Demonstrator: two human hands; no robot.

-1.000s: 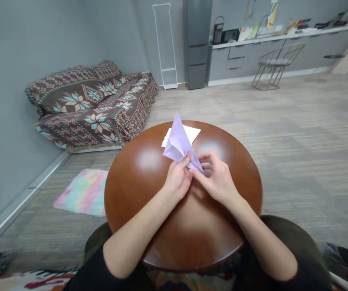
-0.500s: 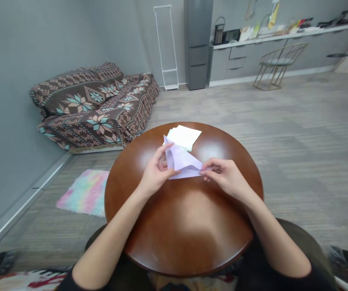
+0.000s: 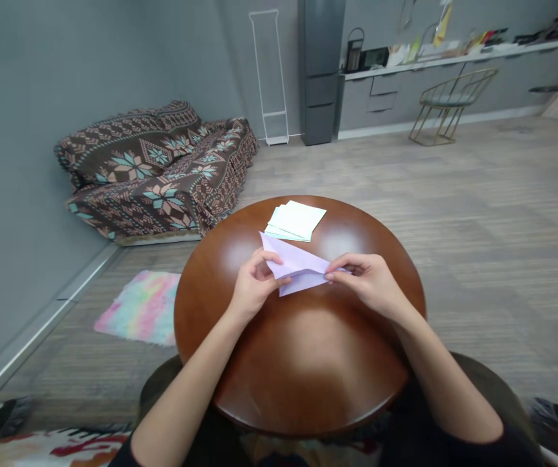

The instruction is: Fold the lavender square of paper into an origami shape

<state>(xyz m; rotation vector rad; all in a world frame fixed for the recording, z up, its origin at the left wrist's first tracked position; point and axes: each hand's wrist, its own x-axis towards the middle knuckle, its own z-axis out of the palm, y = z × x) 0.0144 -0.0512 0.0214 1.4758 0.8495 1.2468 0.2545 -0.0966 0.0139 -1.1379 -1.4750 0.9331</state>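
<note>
A folded lilac paper (image 3: 298, 267) lies low over the round brown wooden table (image 3: 302, 363), held between both hands. My left hand (image 3: 254, 288) pinches its left end with thumb and fingers. My right hand (image 3: 371, 282) pinches its right tip. Just beyond the paper, near the table's far edge, rests a small stack of pale green and white paper sheets (image 3: 295, 220).
A patterned brown sofa (image 3: 157, 168) stands against the left wall. A pastel rug (image 3: 140, 308) lies on the floor left of the table. Farther back are a grey cabinet (image 3: 320, 71), a white rack (image 3: 269, 78), a gold wire chair (image 3: 448, 104) and a cluttered counter (image 3: 453, 55).
The lilac paper was held upright a second ago. Both hands have since spread apart and lowered it flatter toward the table top.
</note>
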